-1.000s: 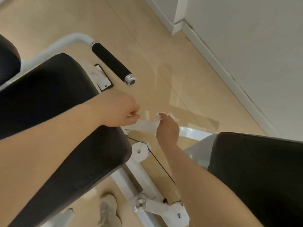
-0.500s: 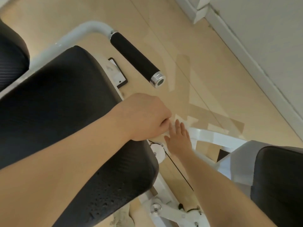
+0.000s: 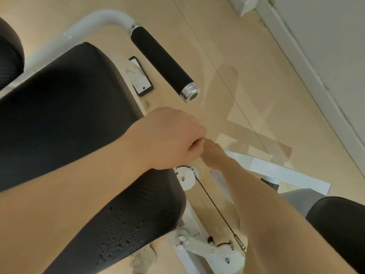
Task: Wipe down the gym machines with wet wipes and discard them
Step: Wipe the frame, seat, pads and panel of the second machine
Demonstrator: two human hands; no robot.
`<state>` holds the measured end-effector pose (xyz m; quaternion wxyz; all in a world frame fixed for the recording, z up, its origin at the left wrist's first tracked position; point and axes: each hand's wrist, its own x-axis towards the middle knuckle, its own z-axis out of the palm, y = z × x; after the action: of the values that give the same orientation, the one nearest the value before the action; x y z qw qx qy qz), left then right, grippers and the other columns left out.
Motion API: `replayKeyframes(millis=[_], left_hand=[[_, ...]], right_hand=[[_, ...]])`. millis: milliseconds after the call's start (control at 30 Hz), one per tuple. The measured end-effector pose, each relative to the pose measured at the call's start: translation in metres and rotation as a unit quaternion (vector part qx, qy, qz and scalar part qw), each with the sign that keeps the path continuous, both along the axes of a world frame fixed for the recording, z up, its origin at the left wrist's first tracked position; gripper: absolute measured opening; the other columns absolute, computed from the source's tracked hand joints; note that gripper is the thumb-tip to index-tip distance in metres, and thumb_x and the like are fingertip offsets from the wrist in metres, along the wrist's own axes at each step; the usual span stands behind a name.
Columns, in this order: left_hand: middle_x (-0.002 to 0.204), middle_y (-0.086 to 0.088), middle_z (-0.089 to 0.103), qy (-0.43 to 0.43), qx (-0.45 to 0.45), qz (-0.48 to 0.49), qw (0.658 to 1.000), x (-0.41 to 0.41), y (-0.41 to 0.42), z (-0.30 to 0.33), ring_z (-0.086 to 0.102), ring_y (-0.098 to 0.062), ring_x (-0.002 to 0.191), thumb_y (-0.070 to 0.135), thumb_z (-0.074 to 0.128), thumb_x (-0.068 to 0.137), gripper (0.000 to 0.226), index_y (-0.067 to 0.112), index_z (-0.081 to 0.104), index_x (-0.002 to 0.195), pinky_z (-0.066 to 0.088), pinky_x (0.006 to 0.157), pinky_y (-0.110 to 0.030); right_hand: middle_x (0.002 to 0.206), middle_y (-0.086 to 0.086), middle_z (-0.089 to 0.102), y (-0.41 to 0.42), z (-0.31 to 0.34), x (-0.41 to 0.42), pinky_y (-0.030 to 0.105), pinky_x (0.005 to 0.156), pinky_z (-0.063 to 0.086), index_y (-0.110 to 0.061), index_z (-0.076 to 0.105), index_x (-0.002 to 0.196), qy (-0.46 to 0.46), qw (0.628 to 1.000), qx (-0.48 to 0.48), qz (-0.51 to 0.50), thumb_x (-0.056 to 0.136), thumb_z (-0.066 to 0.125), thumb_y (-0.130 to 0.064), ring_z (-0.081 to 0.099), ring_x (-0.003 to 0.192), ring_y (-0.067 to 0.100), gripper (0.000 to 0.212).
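My left hand [image 3: 169,137] is curled into a fist just past the right edge of the black seat pad [image 3: 69,125] of the gym machine. No wet wipe shows; whatever the fist holds is hidden inside it. My right hand [image 3: 214,155] reaches in from the lower right and touches the left fist, which covers its fingertips. Both hands hover above the white pulley [image 3: 186,177] and the white frame bar [image 3: 276,171]. Water droplets speckle the pad's near corner [image 3: 122,234].
A black foam handle grip [image 3: 160,62] with a metal end cap sticks out from a white tube beyond the hands. A thin black cable [image 3: 215,210] runs down from the pulley. Another black pad [image 3: 339,224] is at the lower right. Wall and baseboard [image 3: 308,76] run along the right. A shoe [image 3: 142,260] is below.
A second ago a white wipe was stretched between both hands. Since then the hands have come together, the left closing into a fist, and the wipe has gone out of sight.
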<state>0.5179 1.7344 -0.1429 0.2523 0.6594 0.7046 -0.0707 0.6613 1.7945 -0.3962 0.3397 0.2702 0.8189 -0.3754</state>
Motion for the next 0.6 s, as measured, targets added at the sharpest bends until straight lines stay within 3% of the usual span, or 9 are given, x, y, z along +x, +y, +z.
replayKeyframes(millis=[67,133,200,400,500,600], left_hand=[[0.065,0.007,0.033,-0.014,0.013,0.005,1.0,-0.002,-0.003,-0.001,0.037,-0.009,0.059,0.036,0.026,0.092,0.023,0.025,0.038,0.076,0.028,0.054,-0.018],[0.062,0.006,0.033,-0.028,0.032,0.012,0.999,-0.003,-0.006,-0.003,0.035,-0.008,0.055,0.036,0.028,0.091,0.024,0.024,0.037,0.072,0.028,0.053,-0.019],[0.058,0.006,0.032,-0.041,0.057,0.022,0.997,-0.003,-0.006,-0.004,0.036,-0.009,0.053,0.035,0.029,0.088,0.024,0.023,0.039,0.069,0.03,0.05,-0.022],[0.05,0.009,0.036,-0.038,0.084,0.03,0.995,-0.004,-0.008,-0.01,0.036,-0.008,0.043,0.032,0.03,0.084,0.033,0.02,0.048,0.06,0.025,0.041,-0.018],[0.049,0.008,0.036,-0.047,0.097,0.032,0.994,-0.003,-0.009,-0.012,0.036,-0.01,0.04,0.03,0.034,0.082,0.026,0.022,0.039,0.058,0.03,0.037,-0.023],[0.049,0.006,0.041,-0.053,0.095,0.039,0.993,-0.002,-0.009,-0.011,0.038,-0.012,0.04,0.029,0.035,0.081,0.03,0.019,0.048,0.057,0.032,0.037,-0.024]], right_hand=[[0.157,0.006,0.012,0.038,0.004,0.034,0.035,0.117,0.011,-0.008,0.008,0.15,-0.106,0.994,0.018,-0.006,0.094,0.03,-0.002,0.01,0.144,0.021,0.06],[0.156,0.01,0.014,0.055,0.012,0.055,0.032,0.116,0.011,-0.003,0.01,0.148,-0.171,0.984,0.024,-0.033,0.095,0.029,-0.001,0.012,0.143,0.024,0.056],[0.153,0.013,0.022,0.047,0.015,0.045,0.033,0.113,0.015,-0.003,0.016,0.146,-0.164,0.984,0.04,-0.05,0.094,0.03,-0.001,0.019,0.14,0.027,0.054],[0.144,0.007,0.04,-0.019,0.01,-0.031,0.039,0.11,0.029,-0.013,0.037,0.14,0.009,0.998,-0.056,0.027,0.089,0.041,-0.007,0.035,0.133,0.023,0.052],[0.146,0.008,0.038,-0.007,0.019,-0.03,0.04,0.111,0.026,-0.013,0.036,0.141,0.005,0.997,-0.064,0.032,0.096,0.033,-0.011,0.035,0.133,0.023,0.045],[0.149,0.013,0.032,0.037,0.031,0.006,0.04,0.109,0.024,-0.016,0.023,0.148,-0.078,0.994,-0.064,0.029,0.1,0.021,-0.005,0.034,0.134,0.03,0.049]])
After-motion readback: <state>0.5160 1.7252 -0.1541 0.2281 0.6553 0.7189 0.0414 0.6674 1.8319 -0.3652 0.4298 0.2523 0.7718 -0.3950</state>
